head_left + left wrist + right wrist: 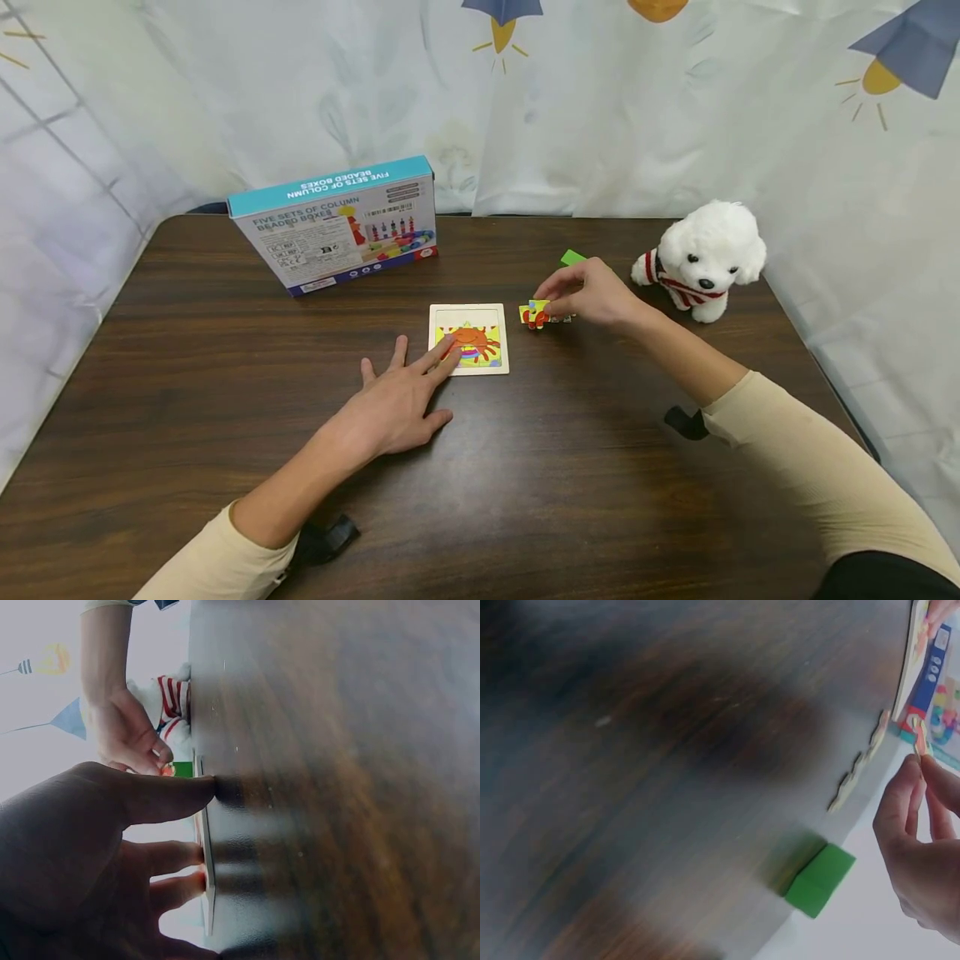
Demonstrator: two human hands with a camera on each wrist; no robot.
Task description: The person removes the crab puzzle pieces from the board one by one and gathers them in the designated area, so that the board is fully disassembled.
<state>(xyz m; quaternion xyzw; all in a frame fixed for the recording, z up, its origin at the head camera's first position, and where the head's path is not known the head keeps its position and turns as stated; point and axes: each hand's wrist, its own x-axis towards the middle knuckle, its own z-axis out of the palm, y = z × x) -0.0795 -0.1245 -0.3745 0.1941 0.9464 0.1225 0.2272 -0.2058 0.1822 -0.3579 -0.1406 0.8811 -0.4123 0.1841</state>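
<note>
A square wooden puzzle tray [452, 315] lies flat on the table, its lower part filled with a red crab picture [480, 340]. My left hand [392, 408] has its fingers spread, with fingertips on the tray's left side and picture. Thumb and fingers of my right hand [591, 293] pinch a small puzzle piece [921, 737], held up off the table just right of the tray. In the right wrist view, more flat puzzle pieces [859, 763] lie in a row on the table below this hand; in the head view the hand partly covers them.
A green block [819, 879] sits behind the right hand. The toy box [337, 229] stands at the back left. To the right is a white plush dog [708, 246] in a striped top. A patterned curtain [600, 125] hangs behind the dark wooden table [187, 375].
</note>
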